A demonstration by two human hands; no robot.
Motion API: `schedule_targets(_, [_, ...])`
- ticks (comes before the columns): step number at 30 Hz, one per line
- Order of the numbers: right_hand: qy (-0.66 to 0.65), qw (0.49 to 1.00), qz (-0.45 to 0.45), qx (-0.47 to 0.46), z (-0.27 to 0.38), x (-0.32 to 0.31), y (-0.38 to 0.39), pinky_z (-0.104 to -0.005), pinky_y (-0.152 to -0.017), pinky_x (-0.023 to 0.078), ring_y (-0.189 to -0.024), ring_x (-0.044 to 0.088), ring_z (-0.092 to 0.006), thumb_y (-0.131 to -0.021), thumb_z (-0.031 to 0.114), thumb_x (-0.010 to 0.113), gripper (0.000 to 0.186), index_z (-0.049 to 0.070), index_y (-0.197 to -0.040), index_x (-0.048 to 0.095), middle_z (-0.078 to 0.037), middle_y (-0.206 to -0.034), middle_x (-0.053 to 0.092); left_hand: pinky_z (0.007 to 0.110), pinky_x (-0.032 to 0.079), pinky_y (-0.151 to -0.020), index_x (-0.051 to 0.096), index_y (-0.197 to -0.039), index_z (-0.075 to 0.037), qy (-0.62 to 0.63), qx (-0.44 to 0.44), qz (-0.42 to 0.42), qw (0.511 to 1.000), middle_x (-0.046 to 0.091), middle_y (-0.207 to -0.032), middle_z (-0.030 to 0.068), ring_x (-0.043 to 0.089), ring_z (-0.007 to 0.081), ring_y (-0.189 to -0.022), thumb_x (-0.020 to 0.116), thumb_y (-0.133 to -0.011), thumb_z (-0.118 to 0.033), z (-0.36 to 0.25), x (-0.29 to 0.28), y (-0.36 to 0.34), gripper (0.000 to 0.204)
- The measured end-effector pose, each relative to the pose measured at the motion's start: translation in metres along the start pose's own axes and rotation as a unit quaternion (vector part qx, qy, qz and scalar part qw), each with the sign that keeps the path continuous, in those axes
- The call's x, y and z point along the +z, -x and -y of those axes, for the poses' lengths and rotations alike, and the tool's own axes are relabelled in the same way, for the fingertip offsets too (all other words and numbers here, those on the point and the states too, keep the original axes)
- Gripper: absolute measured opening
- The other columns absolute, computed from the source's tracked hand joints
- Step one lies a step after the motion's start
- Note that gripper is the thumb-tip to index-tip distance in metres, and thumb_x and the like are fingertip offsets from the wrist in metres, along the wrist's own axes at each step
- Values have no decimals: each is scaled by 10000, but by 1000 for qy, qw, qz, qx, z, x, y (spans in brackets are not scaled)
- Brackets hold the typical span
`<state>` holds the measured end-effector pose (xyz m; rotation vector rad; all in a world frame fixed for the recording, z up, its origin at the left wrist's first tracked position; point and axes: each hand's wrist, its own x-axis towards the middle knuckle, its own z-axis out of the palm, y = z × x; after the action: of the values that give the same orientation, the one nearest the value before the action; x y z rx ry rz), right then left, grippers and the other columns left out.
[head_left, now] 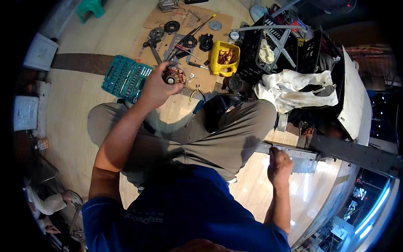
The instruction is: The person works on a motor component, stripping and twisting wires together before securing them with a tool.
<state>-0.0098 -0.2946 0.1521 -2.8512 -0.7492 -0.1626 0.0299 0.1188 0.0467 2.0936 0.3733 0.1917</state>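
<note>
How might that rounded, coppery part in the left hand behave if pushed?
The coppery part is probably heavy for its size, as it looks metallic. Its rounded outline suggests it may roll, though the left hand partly hides it.

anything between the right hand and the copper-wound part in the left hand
Yes: the bent right leg and, beyond it, a black shoe lie between the right hand and the copper-wound part.

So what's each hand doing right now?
Left hand: holding a coppery part.
Right hand: fingers curled; can't tell if it's holding anything.
</note>
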Motion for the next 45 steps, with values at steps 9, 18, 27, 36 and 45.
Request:
schedule_targets(9, [154, 918, 181, 317, -155, 59, 292, -483, -571, 472, -682, 620, -397, -953, 234, 437, 234, 67, -879, 583, -187, -774, 646, 277, 473, -876, 492, -1254, -38, 161, -11, 44, 986, 621, -1083, 70, 599, 144, -975, 779, -687, -88, -20, -3, 9, 637])
schedule_targets(18, [144, 760, 529, 350, -100, 96, 428, -398, -1001, 421, -1171, 530, -320, -760, 436, 719, 678, 33, -1265, 513, -230, -1226, 568, 292, 472, -893, 478, -1267, -53, 117, 24, 75, 990, 605, -1082, 92, 586, 149, -1004, 782, -685, -75, -32, 11, 20, 657])
schedule_targets(27, [-180, 956, -94, 213, -54, 42, 43, -323, -752, 507, -827, 647, -258, -874, -12, 568, 171, -34, -1036, 617, -176, -946, 657, 303, 464, -914, 473, -1263, -48, 55, 101, 72, 991, 591, -1119, 111, 584, 169, -1022, 785, -672, -72, -30, 19, 21, 668])
schedule_targets(36, [-546, 768, 335, -23, 91, 114, -166, -296, -770, 499, -852, 626, -174, -910, 164, 609, 270, -21, -1106, 600, -120, -938, 649, 314, 432, -946, 508, -1222, -24, 76, 144, 97, 982, 553, -1170, 116, 561, 201, -1083, 807, -632, -100, -38, 5, 21, 666])
schedule_targets(45, [-570, 612, 546, 51, 76, 115, -186, -197, -476, 356, -534, 424, -46, -945, 206, 576, 192, 24, -977, 631, 44, -640, 494, 323, 436, -941, 526, -1188, -36, 118, 155, 158, 968, 576, -1148, 111, 567, 226, -1082, 793, -598, -65, -39, -10, 30, 648])
